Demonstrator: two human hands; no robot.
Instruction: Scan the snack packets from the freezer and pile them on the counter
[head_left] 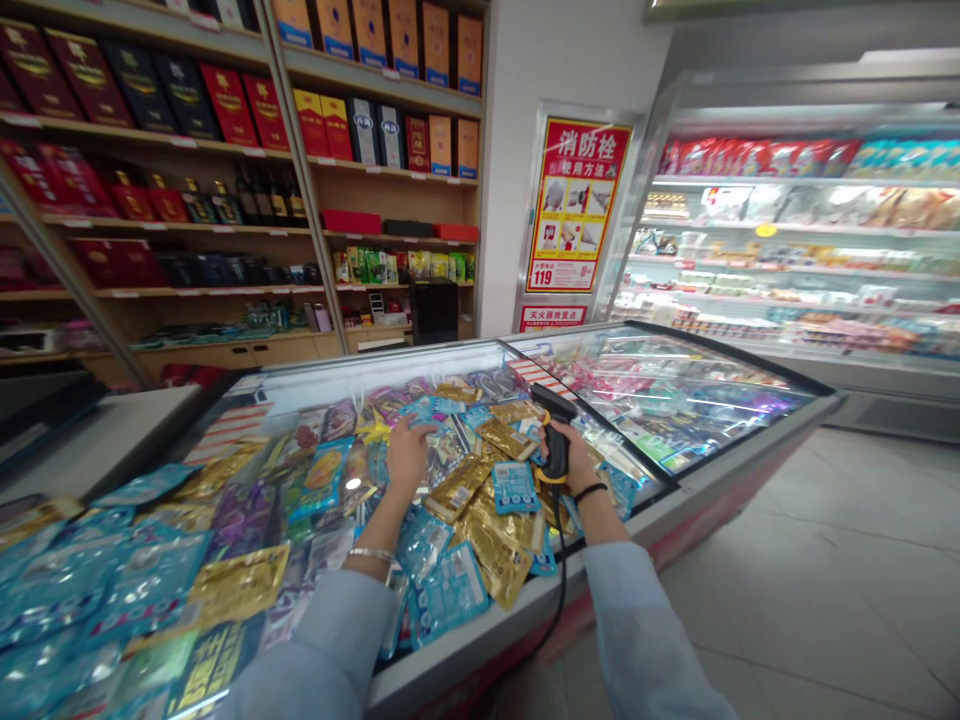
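Note:
In the head view, my right hand [576, 462] is wrapped round the grip of a black and yellow handheld scanner [556, 450], whose cable hangs down over the freezer's front edge. My left hand [409, 455] reaches over the pile, its fingers at a small blue packet [420, 408]; whether they grip it is too small to tell. Gold packets [491, 545] and blue packets [515, 487] lie heaped on the freezer's glass top between and below the hands. More blue packets [142, 575] are piled at the left.
The long chest freezer [757, 450] runs to the right, with tiled floor beyond. Shelves of boxes and bottles [180, 145] stand behind at the left. A red poster [574, 205] hangs on the wall, beside a lit refrigerated display [795, 235].

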